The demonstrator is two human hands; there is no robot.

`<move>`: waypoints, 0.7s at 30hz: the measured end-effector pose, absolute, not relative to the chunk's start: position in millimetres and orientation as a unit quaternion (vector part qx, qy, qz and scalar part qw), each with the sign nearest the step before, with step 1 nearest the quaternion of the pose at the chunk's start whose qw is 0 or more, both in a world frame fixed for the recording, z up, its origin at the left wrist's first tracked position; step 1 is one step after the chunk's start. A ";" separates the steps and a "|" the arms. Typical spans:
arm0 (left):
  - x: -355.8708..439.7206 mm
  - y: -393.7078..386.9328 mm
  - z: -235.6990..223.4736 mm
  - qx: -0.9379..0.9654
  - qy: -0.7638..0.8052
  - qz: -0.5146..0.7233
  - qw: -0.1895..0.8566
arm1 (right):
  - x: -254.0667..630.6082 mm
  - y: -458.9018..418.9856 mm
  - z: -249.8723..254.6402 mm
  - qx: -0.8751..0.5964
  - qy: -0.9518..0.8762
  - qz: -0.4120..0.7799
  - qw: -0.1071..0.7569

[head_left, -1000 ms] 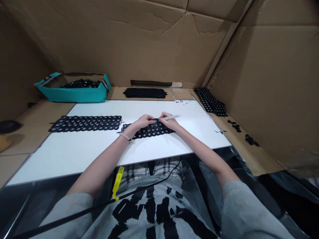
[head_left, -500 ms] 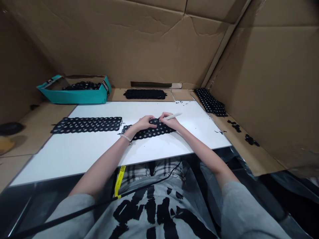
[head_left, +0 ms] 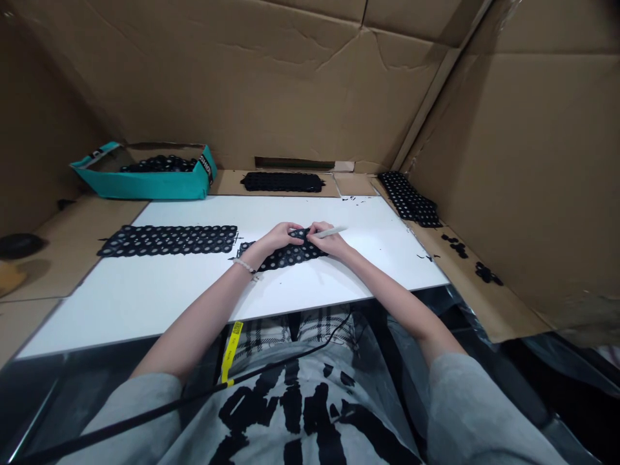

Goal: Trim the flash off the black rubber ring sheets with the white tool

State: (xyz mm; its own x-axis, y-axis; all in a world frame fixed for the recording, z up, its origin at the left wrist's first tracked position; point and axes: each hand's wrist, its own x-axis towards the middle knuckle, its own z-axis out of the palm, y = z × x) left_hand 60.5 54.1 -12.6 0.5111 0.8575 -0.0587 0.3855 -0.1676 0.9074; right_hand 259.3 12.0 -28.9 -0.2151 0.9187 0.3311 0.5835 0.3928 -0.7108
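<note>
My left hand (head_left: 279, 237), with a beaded bracelet at the wrist, grips the near strip of black perforated material (head_left: 285, 258) on the white board. The strip's holes show grey discs. My right hand (head_left: 327, 239) is close beside the left, with its fingers on the strip's upper edge. It holds a slim white pen-like tool (head_left: 334, 232) whose tip is hidden among the fingers. The middle of the strip is hidden under both hands.
A longer perforated strip (head_left: 167, 240) lies left on the white board (head_left: 194, 297). A teal box (head_left: 145, 188) holds black pieces. More black sheets (head_left: 281, 182) (head_left: 409, 199) lie on cardboard behind and right, with black scraps (head_left: 485, 272). Cardboard walls surround the area.
My hands have drawn closer together, and the strip's right end now reaches less far to the right. The white tool sits lower and flatter in my right hand.
</note>
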 end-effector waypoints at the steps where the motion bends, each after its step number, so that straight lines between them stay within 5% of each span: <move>1: 60.2 53.9 -11.8 0.726 0.426 0.245 0.480 | 258.6 12.5 -30.9 -0.502 -0.754 0.210 0.368; 15: 53.7 55.2 -2.2 0.765 0.412 0.201 0.451 | 257.8 13.5 -25.8 -0.493 -0.774 0.164 0.361; 21: 50.4 61.2 -5.1 0.821 0.412 0.179 0.351 | 270.3 17.1 -20.9 -0.507 -0.740 0.245 0.368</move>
